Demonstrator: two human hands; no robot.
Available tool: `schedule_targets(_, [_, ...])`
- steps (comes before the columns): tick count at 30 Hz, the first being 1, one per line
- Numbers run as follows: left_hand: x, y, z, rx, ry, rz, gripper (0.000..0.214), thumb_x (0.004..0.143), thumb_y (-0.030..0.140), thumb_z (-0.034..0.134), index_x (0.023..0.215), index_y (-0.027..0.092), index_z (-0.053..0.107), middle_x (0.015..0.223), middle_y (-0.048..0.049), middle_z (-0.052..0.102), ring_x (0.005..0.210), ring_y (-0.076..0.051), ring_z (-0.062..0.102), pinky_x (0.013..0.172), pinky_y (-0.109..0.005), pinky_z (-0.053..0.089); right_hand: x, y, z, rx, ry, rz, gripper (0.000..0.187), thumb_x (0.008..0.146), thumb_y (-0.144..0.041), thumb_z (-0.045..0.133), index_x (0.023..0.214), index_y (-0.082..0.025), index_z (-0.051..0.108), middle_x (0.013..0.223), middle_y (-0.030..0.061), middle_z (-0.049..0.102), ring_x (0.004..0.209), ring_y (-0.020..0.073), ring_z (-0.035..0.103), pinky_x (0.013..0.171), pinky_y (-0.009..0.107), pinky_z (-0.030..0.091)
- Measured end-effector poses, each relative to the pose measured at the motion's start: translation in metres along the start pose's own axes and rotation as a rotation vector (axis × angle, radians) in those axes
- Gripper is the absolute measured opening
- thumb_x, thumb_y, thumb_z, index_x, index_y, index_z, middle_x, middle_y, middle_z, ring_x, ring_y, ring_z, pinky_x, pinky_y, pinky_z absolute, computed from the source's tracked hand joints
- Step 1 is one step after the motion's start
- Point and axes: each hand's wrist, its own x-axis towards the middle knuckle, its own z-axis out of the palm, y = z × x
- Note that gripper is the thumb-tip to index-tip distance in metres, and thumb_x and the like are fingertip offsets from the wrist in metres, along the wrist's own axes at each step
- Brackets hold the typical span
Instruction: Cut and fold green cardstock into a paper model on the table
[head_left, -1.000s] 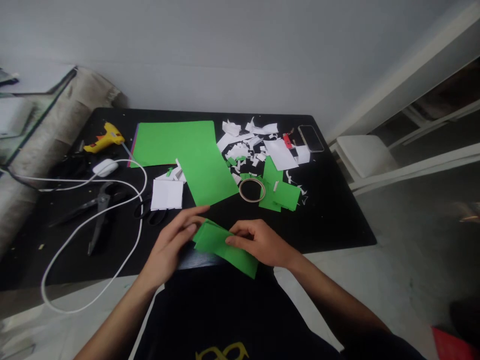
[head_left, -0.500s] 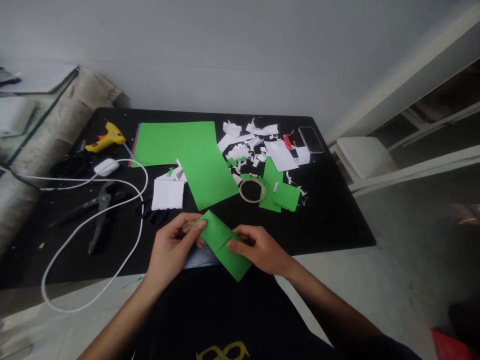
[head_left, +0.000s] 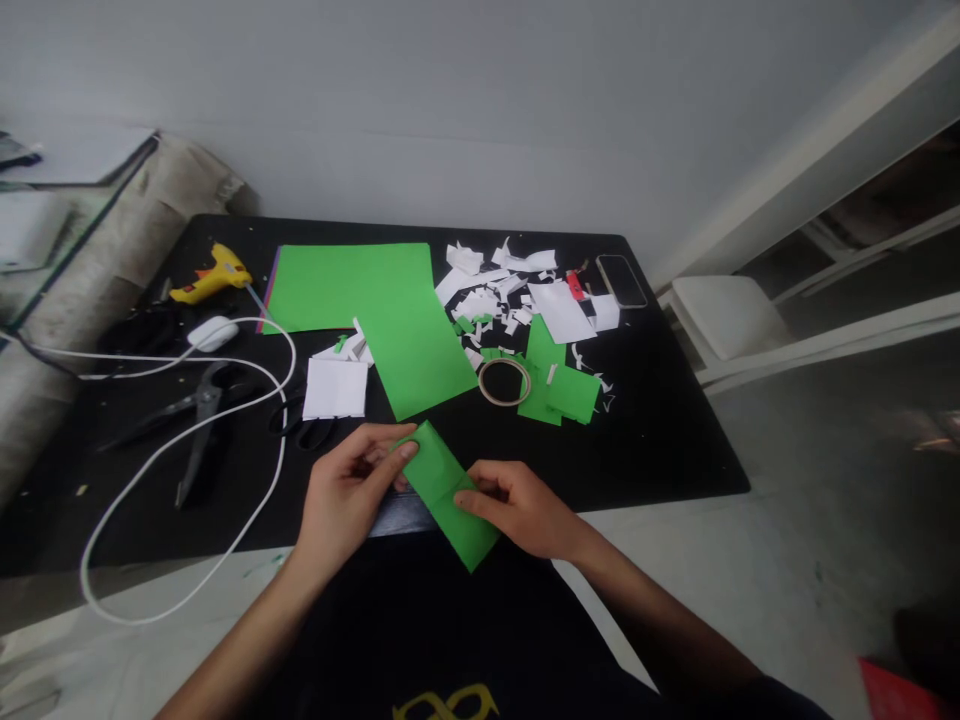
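A folded strip of green paper (head_left: 444,490) lies slanted at the near edge of the black table (head_left: 660,440). My left hand (head_left: 346,492) pinches its upper left end with thumb and fingers. Over the strip's middle, my right hand (head_left: 521,508) presses down with bent fingers. Both hands grip the same piece.
Large green sheets (head_left: 375,300), white and green scraps (head_left: 495,290), a tape ring (head_left: 504,381), a folded white paper (head_left: 335,388), scissors (head_left: 304,428), pliers (head_left: 196,420), a yellow glue gun (head_left: 208,274), a white cable (head_left: 187,440) and a phone (head_left: 622,277) lie on the table. A white stool (head_left: 724,315) stands right.
The green strip has been turned to a steeper slant and folded narrower. Both hands shifted slightly with it; my left fingers closed onto its upper end.
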Motion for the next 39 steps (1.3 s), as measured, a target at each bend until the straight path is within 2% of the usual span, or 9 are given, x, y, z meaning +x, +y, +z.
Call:
schedule_targets(2, [-0.002,-0.001,0.001,0.063,-0.025,0.036,0.015,0.092,0.025,0.078,0.106,0.025,0.081,0.062,0.0052,0.069,0.054,-0.009,0.064,0.053,-0.017,0.051,0.003,-0.003,0.000,0.032,-0.009,-0.041,0.027,0.089,-0.042,0.083,0.101,-0.019,0.073,0.093,0.0027,0.076,0.087,0.0179,0.073,0.078,0.030,0.055])
schedule_targets(4, [-0.004,0.002,0.004,0.119,-0.070,0.114,0.015,0.092,0.024,0.078,0.107,0.025,0.082,0.070,0.0036,0.074,0.056,-0.009,0.065,0.054,-0.018,0.052,0.008,-0.007,0.001,0.085,0.057,-0.136,0.037,0.088,-0.040,0.084,0.117,-0.021,0.072,0.110,0.0063,0.078,0.103,0.0210,0.075,0.091,0.034,0.058])
schedule_targets(8, [-0.008,0.012,0.008,0.203,-0.130,0.278,0.012,0.093,0.022,0.078,0.104,0.025,0.082,0.086,0.0002,0.080,0.068,-0.011,0.071,0.063,-0.020,0.056,0.017,-0.020,0.008,0.108,0.223,-0.324,0.025,0.089,-0.037,0.083,0.109,-0.024,0.077,0.107,0.0047,0.080,0.101,0.0194,0.076,0.089,0.033,0.061])
schedule_targets(13, [-0.015,0.017,0.008,0.200,0.011,0.164,0.023,0.088,0.024,0.084,0.110,0.024,0.078,0.083,0.0011,0.078,0.067,-0.012,0.071,0.064,-0.021,0.058,0.012,-0.032,0.012,-0.030,0.320,-0.448,0.008,0.092,-0.032,0.081,0.096,-0.024,0.081,0.093,0.0023,0.082,0.085,0.0173,0.078,0.078,0.030,0.063])
schedule_targets(19, [-0.017,0.020,0.009,0.156,0.038,0.061,0.012,0.088,0.031,0.082,0.094,0.021,0.080,0.082,-0.0019,0.080,0.067,-0.015,0.071,0.062,-0.024,0.058,0.006,-0.034,0.014,-0.110,0.402,-0.534,0.005,0.093,-0.027,0.080,0.097,-0.026,0.082,0.093,0.0025,0.084,0.083,0.0183,0.079,0.075,0.030,0.066])
schedule_targets(24, [-0.014,0.026,0.008,0.221,0.028,0.094,0.008,0.090,0.028,0.078,0.087,0.022,0.080,0.079,0.0000,0.079,0.065,-0.013,0.069,0.060,-0.022,0.054,0.006,-0.036,0.015,-0.092,0.396,-0.550,0.007,0.091,-0.024,0.082,0.098,-0.025,0.082,0.093,0.0018,0.083,0.082,0.0171,0.079,0.074,0.028,0.065])
schedule_targets(29, [-0.014,0.029,0.008,0.222,0.001,0.103,0.006,0.092,0.026,0.076,0.088,0.022,0.079,0.079,0.0013,0.079,0.064,-0.012,0.067,0.059,-0.021,0.052,0.003,-0.041,0.005,-0.130,0.283,-0.521,0.016,0.087,-0.026,0.086,0.102,-0.024,0.082,0.101,0.0039,0.083,0.093,0.0200,0.079,0.081,0.031,0.065])
schedule_targets(34, [-0.013,0.031,0.008,0.200,-0.015,0.108,0.007,0.093,0.026,0.074,0.090,0.022,0.078,0.078,0.0015,0.077,0.063,-0.012,0.066,0.058,-0.021,0.052,-0.001,-0.044,-0.003,-0.093,0.213,-0.444,0.016,0.092,-0.029,0.080,0.108,-0.025,0.080,0.105,0.0041,0.083,0.094,0.0204,0.080,0.085,0.035,0.067])
schedule_targets(39, [-0.013,0.031,0.006,0.241,-0.046,0.122,0.009,0.095,0.028,0.072,0.092,0.022,0.078,0.077,0.0005,0.076,0.060,-0.012,0.063,0.058,-0.023,0.052,-0.003,-0.052,-0.012,-0.239,0.188,-0.507,0.010,0.093,-0.024,0.079,0.104,-0.025,0.080,0.103,0.0027,0.082,0.094,0.0188,0.079,0.084,0.033,0.066])
